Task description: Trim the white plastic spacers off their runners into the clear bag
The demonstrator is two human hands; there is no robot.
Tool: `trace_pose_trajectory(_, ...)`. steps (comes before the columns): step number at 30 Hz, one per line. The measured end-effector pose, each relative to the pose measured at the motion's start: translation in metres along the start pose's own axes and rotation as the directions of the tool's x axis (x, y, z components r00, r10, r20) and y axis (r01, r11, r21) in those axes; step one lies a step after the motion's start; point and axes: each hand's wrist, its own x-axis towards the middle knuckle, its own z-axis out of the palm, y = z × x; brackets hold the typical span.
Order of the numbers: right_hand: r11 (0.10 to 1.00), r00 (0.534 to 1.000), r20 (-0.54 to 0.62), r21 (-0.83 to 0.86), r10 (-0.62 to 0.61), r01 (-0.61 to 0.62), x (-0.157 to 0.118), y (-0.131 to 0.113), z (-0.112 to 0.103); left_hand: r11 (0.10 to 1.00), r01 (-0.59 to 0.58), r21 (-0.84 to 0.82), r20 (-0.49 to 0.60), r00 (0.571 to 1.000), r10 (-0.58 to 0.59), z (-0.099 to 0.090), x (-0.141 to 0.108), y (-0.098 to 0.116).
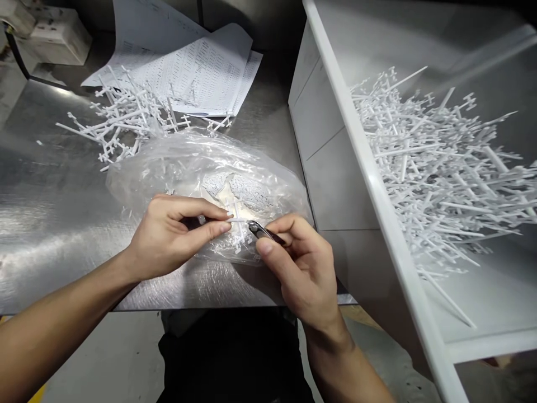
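My left hand [168,235] pinches one end of a thin white plastic sprue [237,219] with short cross branches between thumb and forefinger. Nail clippers [267,233] are gripped in my right hand [306,263], their jaws at the sprue's right end. Whether the jaws are closed on the plastic is too small to tell. Below both hands lies a clear plastic bag [277,173], spread on the metal table [46,196]. Small pale pieces show in it, though their shape is hard to make out.
A loose heap of white sprues [134,115] lies behind the bag, partly against printed sheets [188,67]. To the right, a high-walled white bin [373,168] holds a large pile of similar sprues [432,168]. A stained pale box [59,36] stands at the back left.
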Motion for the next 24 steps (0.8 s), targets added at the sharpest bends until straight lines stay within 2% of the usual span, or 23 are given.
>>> trace_pose_trajectory(7, 0.994, 0.997, -0.061, -0.108, -0.041, 0.034, -0.0018, 0.0015, 0.0003, 1.000, -0.002, -0.016, -0.059, 0.998, 0.001, 0.0002, -0.0003, 0.0020)
trace_pose_trajectory(19, 0.968, 0.994, -0.023, -0.232, -0.103, 0.095, -0.0023, 0.0061, -0.0022, 1.000, -0.001, 0.009, -0.049, 0.999, 0.002, -0.0002, -0.0003, 0.0003)
trace_pose_trajectory(24, 0.979, 0.995, -0.036, -0.189, -0.091, 0.082, -0.0003, 0.0051, -0.0026, 0.999, 0.026, 0.026, -0.057, 0.998, -0.024, 0.0021, 0.0000, -0.0019)
